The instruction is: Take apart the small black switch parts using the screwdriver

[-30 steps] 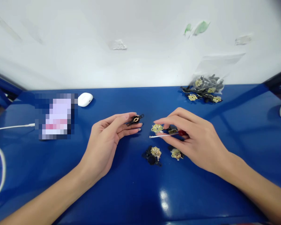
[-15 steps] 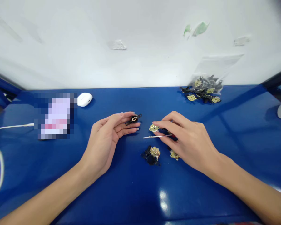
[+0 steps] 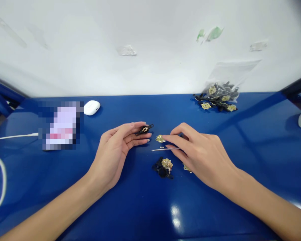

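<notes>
Pinched in the fingers of my left hand (image 3: 117, 150) is a small black plastic housing (image 3: 141, 132) with side tabs and a copper-coloured ring in its middle. My right hand (image 3: 199, 152) has a screwdriver (image 3: 165, 149) tucked in it; only the thin metal shaft shows, pointing left. Its index fingertip touches a round brass plate (image 3: 160, 138) with small lugs. Tiny pale round pieces (image 3: 162, 147) lie between plate and shaft. Below, black housings (image 3: 162, 172) and another brass plate (image 3: 167, 163) lie together. Beneath my right hand, a further brass plate (image 3: 187, 168) is partly hidden.
At the back right sits a clear plastic bag (image 3: 230, 85) of black and brass parts, with several loose ones before it. A blurred-out phone (image 3: 64, 125) with a white cable (image 3: 15, 136) and a white earbud case (image 3: 92, 107) lie left on the blue table (image 3: 110, 214).
The brass plate has shifted slightly left with my right fingertips, nearer the black housing. The screwdriver shaft has dipped a little. My left hand keeps its hold on the housing.
</notes>
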The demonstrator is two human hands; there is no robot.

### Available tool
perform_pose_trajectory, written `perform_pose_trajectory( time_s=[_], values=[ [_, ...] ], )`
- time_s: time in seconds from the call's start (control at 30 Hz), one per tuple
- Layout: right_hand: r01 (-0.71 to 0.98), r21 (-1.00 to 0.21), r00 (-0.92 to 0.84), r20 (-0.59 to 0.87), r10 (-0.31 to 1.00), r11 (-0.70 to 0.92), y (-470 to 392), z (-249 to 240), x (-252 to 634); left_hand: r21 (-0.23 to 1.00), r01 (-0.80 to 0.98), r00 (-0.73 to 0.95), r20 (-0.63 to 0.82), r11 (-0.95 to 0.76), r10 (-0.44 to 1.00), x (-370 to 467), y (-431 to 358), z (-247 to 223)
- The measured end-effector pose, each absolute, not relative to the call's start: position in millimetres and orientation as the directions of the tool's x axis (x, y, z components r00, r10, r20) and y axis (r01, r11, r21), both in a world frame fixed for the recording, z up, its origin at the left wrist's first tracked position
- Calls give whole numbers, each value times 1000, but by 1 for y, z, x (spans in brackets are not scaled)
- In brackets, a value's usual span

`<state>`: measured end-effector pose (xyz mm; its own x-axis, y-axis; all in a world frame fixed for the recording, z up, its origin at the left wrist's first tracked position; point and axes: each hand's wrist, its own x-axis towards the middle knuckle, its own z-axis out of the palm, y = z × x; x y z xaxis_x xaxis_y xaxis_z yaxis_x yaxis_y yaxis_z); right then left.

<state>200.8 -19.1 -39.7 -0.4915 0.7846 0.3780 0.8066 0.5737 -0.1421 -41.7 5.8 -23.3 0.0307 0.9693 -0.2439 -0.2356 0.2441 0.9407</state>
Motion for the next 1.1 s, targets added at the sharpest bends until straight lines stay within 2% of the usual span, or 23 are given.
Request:
perform_pose_trajectory(
  time_s=[0.1,0.3,0.6,0.9,1.1],
  values=[
    [787,-190,-499,361,787,587,-20,-34,203,940,-243,28,-238,238,971,-43,5,-24],
    [751,-369,-466,291,835,548,-22,-27,202,936,-244,36,-251,252,967,-43,6,-24],
    [756,-333,-511,239,826,564,-26,-29,205,933,-243,45,-261,264,964,-43,4,-23],
    [727,-453,-489,187,852,516,-30,-19,204,934,-240,49,-260,264,964,-43,6,-25],
    [724,-446,-506,173,845,525,-31,-20,205,933,-239,49,-264,267,963,-43,4,-23]
  ],
)
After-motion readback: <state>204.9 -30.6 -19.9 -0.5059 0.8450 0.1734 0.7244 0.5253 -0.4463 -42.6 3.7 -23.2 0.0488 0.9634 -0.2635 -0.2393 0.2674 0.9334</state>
